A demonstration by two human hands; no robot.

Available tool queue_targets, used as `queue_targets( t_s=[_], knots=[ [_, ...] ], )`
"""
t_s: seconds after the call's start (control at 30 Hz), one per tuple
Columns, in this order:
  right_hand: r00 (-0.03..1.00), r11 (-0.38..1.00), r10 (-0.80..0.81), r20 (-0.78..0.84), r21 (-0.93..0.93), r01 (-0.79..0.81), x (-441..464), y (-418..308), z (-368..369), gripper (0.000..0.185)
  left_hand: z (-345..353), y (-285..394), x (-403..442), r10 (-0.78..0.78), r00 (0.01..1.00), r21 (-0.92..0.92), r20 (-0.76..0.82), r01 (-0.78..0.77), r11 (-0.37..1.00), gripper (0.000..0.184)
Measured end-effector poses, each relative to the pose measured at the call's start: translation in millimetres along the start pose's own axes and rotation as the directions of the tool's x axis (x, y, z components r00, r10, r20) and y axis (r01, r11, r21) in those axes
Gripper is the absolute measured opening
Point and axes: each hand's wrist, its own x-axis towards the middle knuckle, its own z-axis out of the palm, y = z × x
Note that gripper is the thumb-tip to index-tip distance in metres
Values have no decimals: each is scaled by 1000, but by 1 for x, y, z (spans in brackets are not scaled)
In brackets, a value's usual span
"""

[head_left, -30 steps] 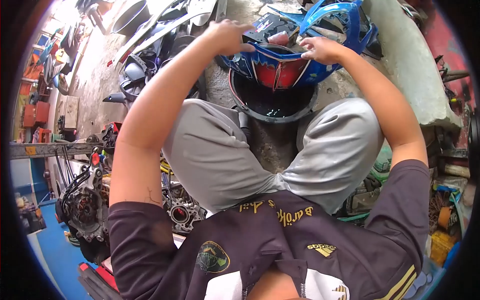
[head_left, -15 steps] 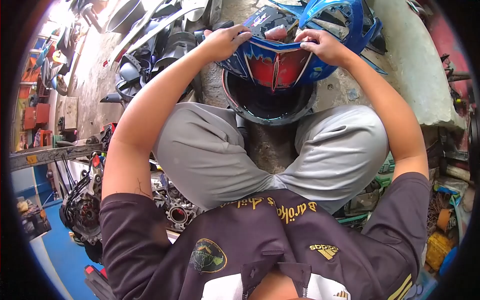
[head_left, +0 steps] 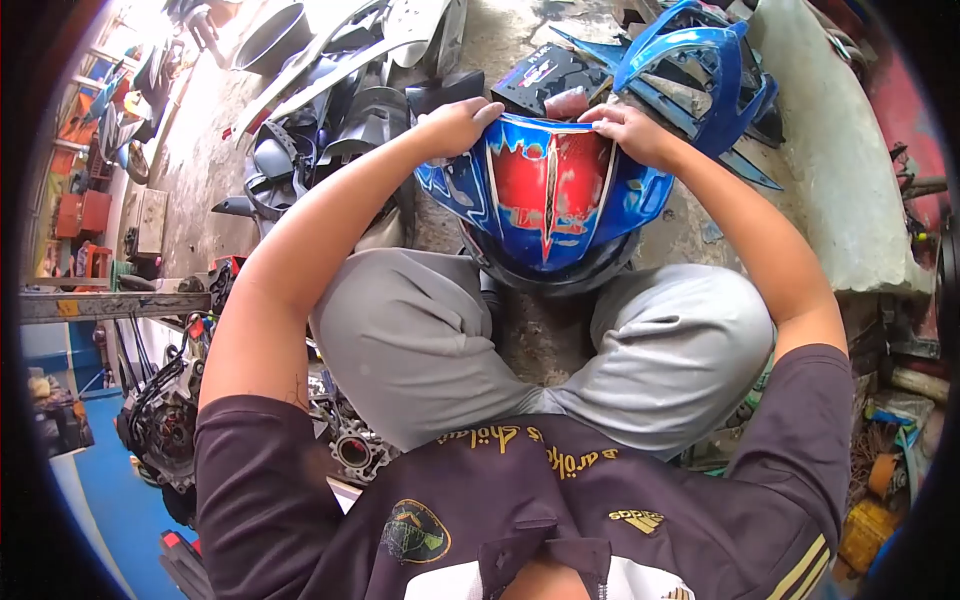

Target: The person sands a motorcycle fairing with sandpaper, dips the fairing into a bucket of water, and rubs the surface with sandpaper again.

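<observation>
A blue and red motorcycle fairing panel (head_left: 575,175), its paint worn and scratched, lies tilted over a dark round basin (head_left: 560,288). The panel covers most of the basin's opening, so the water inside is hidden. My left hand (head_left: 460,128) is closed on the upper left edge of the panel. At its upper right edge, my right hand (head_left: 637,135) grips with thumb and fingers. A small pinkish block (head_left: 566,103) sits just beyond the panel's top edge, between the hands.
A black panel (head_left: 545,78) and a blue fairing frame (head_left: 735,85) lie beyond on the concrete floor. Dark plastic parts (head_left: 365,125) are piled at left. A pale concrete block (head_left: 840,170) stands at right; engine parts (head_left: 170,430) sit at lower left.
The fairing panel has swung down over the basin, showing more of its red front and hiding the water. Both hands stay on its upper edge.
</observation>
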Motion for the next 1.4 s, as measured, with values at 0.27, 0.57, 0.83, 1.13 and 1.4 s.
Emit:
queue_targets(
  t_s=[0.27, 0.57, 0.83, 1.13, 1.4],
  knots=[
    [995, 993, 100, -21, -66, -101, 24, 53, 28, 33, 42, 4, 7, 175, 933, 152, -315, -133, 979, 53],
    [975, 991, 15, -220, -129, -44, -14, 16, 38, 28, 33, 24, -52, 259, 966, 23, -18, -259, 966, 116],
    [994, 980, 19, -110, -194, -40, -28, -13, 21, 31, 38, 32, -66, 351, 936, 0, -22, -351, 936, 130],
    [974, 851, 220, -48, -480, -216, 88, 96, -37, 38, 34, 33, -61, 374, 926, 6, -57, -374, 927, 133],
    [800, 721, 520, -299, -348, -599, 196, 185, 0, 72, 26, 32, -56, 344, 938, -22, 43, -343, 939, 134]
  ],
)
